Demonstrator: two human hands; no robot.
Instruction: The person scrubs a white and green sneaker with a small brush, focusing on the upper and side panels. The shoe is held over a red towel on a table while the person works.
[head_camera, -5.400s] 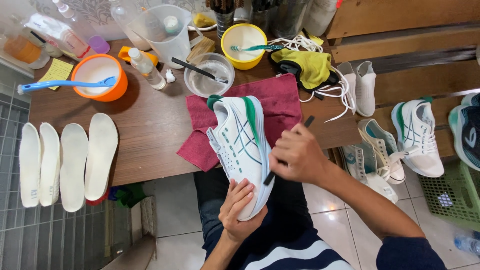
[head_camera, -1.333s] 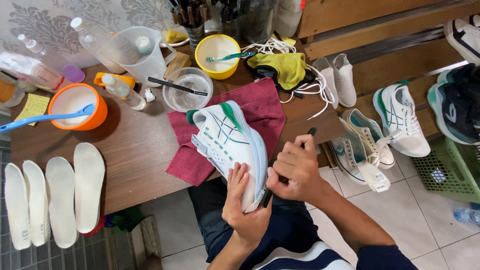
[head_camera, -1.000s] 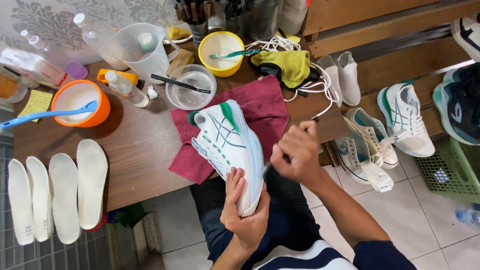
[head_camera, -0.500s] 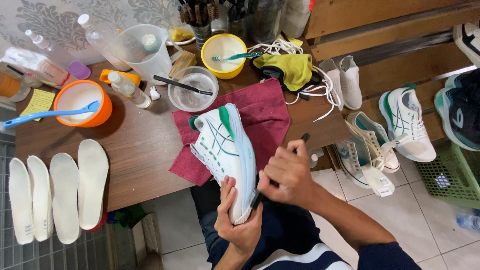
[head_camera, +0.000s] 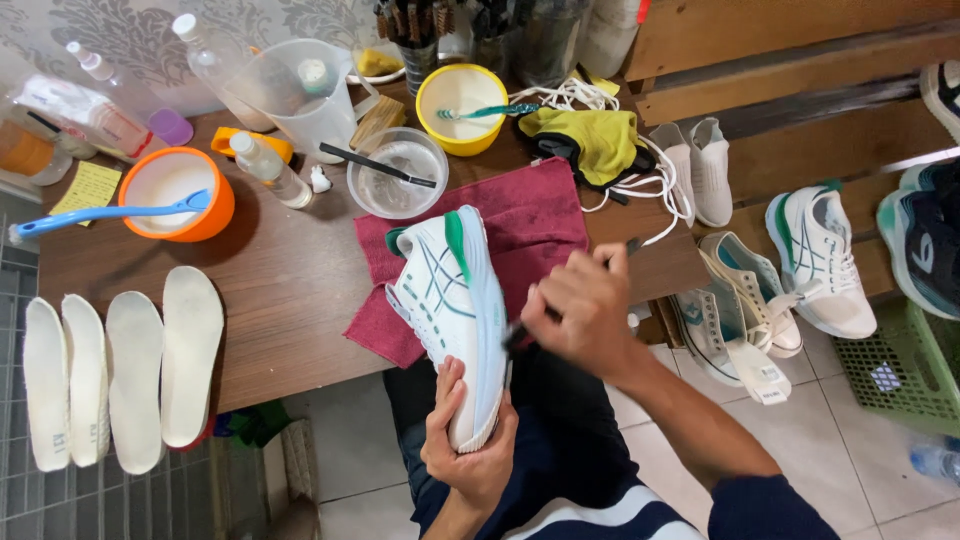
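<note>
white and green, the shoe (head_camera: 455, 315) is tilted over the maroon cloth (head_camera: 520, 225) at the worktop (head_camera: 280, 290) edge. the left hand (head_camera: 468, 450) fingers are wrapped under its heel. the right hand (head_camera: 585, 310) fingers are closed around a dark brush (head_camera: 520, 332) touching the shoe's side.

A white running shoe (head_camera: 450, 310) with green trim, tilted on its side, toe over a maroon towel (head_camera: 520, 230), a dark-handled brush (head_camera: 520, 335) touching its sole edge.
</note>
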